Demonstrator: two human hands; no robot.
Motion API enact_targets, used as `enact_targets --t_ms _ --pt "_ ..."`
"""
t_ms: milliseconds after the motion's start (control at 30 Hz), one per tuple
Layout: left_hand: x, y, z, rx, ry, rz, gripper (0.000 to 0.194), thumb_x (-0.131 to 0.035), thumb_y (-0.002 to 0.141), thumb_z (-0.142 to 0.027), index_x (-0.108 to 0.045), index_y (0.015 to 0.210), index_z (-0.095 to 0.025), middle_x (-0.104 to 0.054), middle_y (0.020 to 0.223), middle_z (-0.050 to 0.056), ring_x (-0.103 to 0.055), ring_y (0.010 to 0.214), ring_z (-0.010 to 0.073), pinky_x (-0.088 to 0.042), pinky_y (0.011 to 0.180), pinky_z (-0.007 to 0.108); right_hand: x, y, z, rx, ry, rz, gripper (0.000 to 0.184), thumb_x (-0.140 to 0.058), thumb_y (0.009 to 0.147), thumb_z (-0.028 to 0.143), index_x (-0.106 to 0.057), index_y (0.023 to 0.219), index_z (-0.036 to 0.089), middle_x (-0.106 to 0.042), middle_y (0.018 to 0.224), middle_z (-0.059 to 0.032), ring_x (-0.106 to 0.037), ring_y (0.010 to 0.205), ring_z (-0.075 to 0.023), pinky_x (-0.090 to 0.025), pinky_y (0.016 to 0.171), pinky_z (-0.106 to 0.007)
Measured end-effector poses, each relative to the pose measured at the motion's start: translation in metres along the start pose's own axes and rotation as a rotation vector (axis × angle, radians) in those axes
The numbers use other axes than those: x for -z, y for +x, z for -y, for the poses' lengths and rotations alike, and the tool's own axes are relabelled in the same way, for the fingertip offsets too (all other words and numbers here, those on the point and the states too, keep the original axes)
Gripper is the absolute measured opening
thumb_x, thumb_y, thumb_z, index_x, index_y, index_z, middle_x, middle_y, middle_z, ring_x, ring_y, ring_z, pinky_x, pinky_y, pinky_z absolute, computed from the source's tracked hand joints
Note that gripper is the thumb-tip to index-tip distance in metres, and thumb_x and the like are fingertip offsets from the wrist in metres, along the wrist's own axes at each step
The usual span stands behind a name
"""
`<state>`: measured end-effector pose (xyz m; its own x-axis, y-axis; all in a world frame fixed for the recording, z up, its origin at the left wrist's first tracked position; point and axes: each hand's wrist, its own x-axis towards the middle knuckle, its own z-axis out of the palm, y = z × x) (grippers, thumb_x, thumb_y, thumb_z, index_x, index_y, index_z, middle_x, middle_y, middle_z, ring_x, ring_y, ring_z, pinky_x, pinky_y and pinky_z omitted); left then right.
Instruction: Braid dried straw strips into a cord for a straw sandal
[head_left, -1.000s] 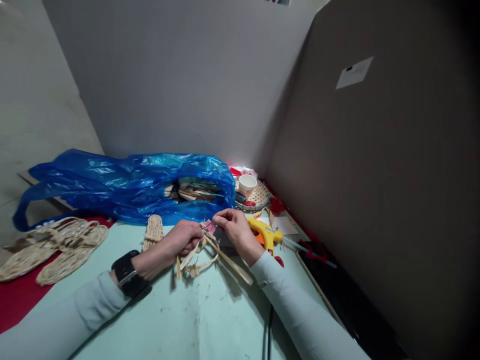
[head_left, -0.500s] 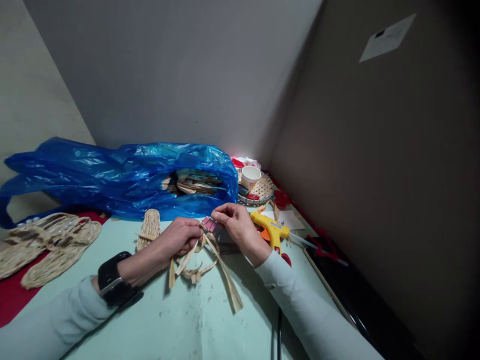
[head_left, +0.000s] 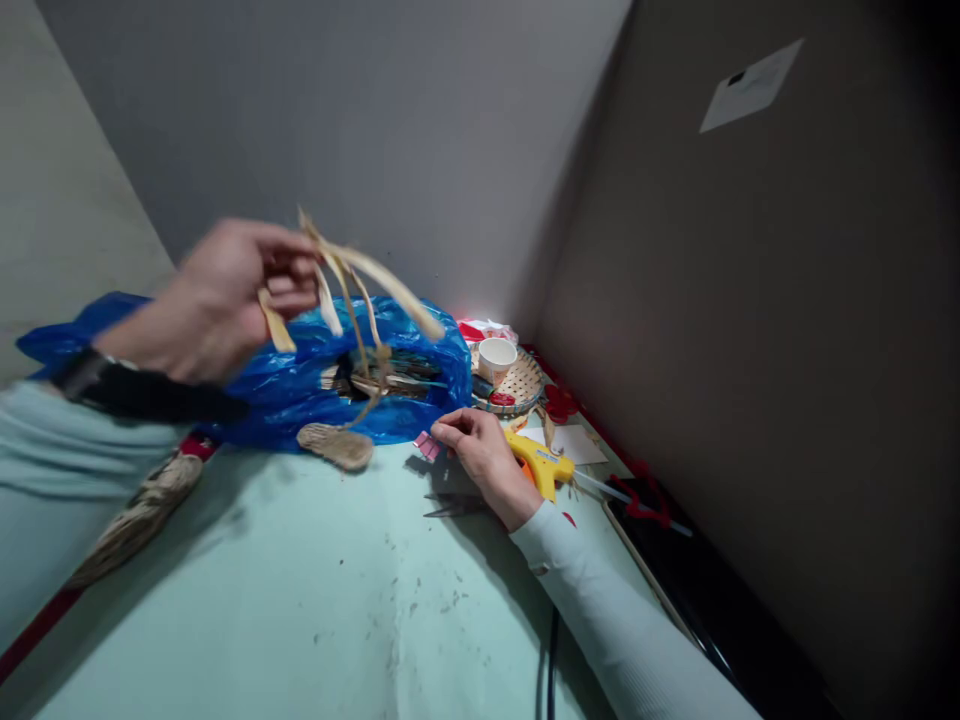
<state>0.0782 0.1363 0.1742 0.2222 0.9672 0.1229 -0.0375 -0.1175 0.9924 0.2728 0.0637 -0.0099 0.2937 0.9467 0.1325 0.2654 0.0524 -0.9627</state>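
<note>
My left hand (head_left: pixel 244 290), blurred by motion, is raised in front of the blue plastic bag, its fingers closed on dry straw strips (head_left: pixel 382 280) that dangle to the right. A thin strand reaches down to a small woven straw sole (head_left: pixel 335 446); I cannot tell whether they are joined. Low over the table, my right hand (head_left: pixel 484 455) pinches a pink binder clip (head_left: pixel 427 446). Scissors (head_left: pixel 452 506) lie below that hand, their handles hidden. Just to its right is a yellow glue gun (head_left: pixel 541 464) with a glue stick in its back.
Behind the hands lies the blue plastic bag (head_left: pixel 262 400) with dry husks inside. A round woven tray (head_left: pixel 523 383) holds a paper cup (head_left: pixel 496 358) at the back. A straw sandal (head_left: pixel 142 515) is at the left, partly behind my arm. A black flat object (head_left: pixel 720 590) lines the right side.
My left hand has swung up and left with the straw strips, away from the clip. The small sole has shifted right and turned sideways. My right hand stays put, holding the clip.
</note>
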Motion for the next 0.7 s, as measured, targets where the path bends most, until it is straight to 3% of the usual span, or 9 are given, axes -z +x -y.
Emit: enact_targets --t_ms 67,133,233,267,300,333,400,500,700 --pt "-0.007 -0.01 -0.03 -0.17 0.0 0.004 0.039 -0.035 0.104 -0.017 -0.035 0.065 -0.015 -0.023 0.065 -0.011 -0.031 0.039 -0.008 -0.01 0.058 0.016 0.002 0.0 0.0 0.008 0.003 -0.012 0.012 -0.069 0.078 0.025 -0.073 0.073 0.015 -0.07 0.067 -0.0026 -0.058 0.064 -0.0164 -0.041 0.06 -0.027" --pt "-0.016 -0.023 -0.028 -0.197 0.067 0.048 0.037 -0.036 0.102 -0.015 -0.041 0.066 -0.011 -0.019 0.067 -0.01 -0.031 0.038 -0.0086 -0.011 0.061 0.017 0.004 0.001 0.0 0.012 0.007 -0.025 0.012 -0.069 0.078 0.025 -0.073 0.072 0.015 -0.069 0.066 -0.0021 -0.057 0.063 -0.0158 -0.039 0.059 -0.027" --pt "-0.03 -0.038 0.033 0.166 0.308 0.189 0.024 -0.062 0.094 -0.019 -0.061 0.071 -0.012 -0.048 0.058 -0.008 -0.043 0.039 0.003 -0.03 0.039 0.013 0.005 0.002 -0.001 0.011 0.013 -0.039 0.013 -0.068 0.078 0.024 -0.073 0.072 0.014 -0.068 0.064 -0.0019 -0.057 0.061 -0.0154 -0.039 0.057 -0.026" --pt "-0.033 -0.041 0.062 0.261 0.357 0.229 0.013 -0.066 0.095 -0.025 -0.066 0.089 -0.013 -0.064 0.075 -0.003 -0.057 0.053 0.0087 -0.047 0.046 0.02 0.004 0.002 -0.001 0.01 0.013 -0.041 0.012 -0.069 0.078 0.024 -0.073 0.072 0.014 -0.068 0.064 -0.002 -0.058 0.061 -0.0156 -0.04 0.058 -0.026" --pt "-0.035 -0.042 0.09 0.339 0.392 0.265 0.023 -0.066 0.096 -0.032 -0.066 0.111 -0.015 -0.071 0.102 0.004 -0.069 0.077 0.0165 -0.06 0.065 0.031 0.003 0.002 -0.002 0.009 0.011 -0.042 0.011 -0.069 0.078 0.023 -0.073 0.072 0.014 -0.069 0.064 -0.002 -0.059 0.062 -0.0159 -0.04 0.059 -0.026" --pt "-0.037 -0.043 0.115 0.409 0.422 0.295 0.032 -0.066 0.096 -0.034 -0.064 0.123 -0.017 -0.069 0.12 0.009 -0.07 0.096 0.0223 -0.061 0.079 0.041 0.002 0.002 -0.002 0.008 0.007 -0.043 0.01 -0.07 0.077 0.022 -0.073 0.073 0.014 -0.069 0.065 -0.0021 -0.06 0.064 -0.0162 -0.041 0.06 -0.026" --pt "-0.039 -0.044 0.152 0.49 0.458 0.337 0.036 -0.066 0.096 -0.034 -0.062 0.128 -0.018 -0.065 0.13 0.01 -0.068 0.106 0.0259 -0.059 0.088 0.047 -0.001 0.003 -0.003 0.004 -0.003 -0.046 0.008 -0.071 0.076 0.021 -0.074 0.074 0.014 -0.069 0.066 -0.002 -0.061 0.066 -0.0168 -0.041 0.06 -0.026" --pt "-0.039 -0.045 0.172 0.543 0.474 0.388 0.036 -0.066 0.096 -0.034 -0.062 0.129 -0.019 -0.065 0.13 0.01 -0.068 0.107 0.0261 -0.059 0.088 0.047 -0.002 0.003 -0.004 -0.002 -0.012 -0.037 0.007 -0.071 0.077 0.02 -0.074 0.075 0.014 -0.069 0.067 -0.0018 -0.061 0.066 -0.0166 -0.04 0.06 -0.026" --pt "-0.036 -0.044 0.172 0.579 0.454 0.437 0.036 -0.065 0.096 -0.035 -0.062 0.128 -0.019 -0.066 0.129 0.01 -0.068 0.106 0.0258 -0.059 0.088 0.047 -0.001 0.0 -0.001 -0.017 -0.011 -0.01 0.006 -0.071 0.077 0.018 -0.073 0.073 0.014 -0.069 0.067 -0.0013 -0.061 0.065 -0.0159 -0.04 0.061 -0.026"
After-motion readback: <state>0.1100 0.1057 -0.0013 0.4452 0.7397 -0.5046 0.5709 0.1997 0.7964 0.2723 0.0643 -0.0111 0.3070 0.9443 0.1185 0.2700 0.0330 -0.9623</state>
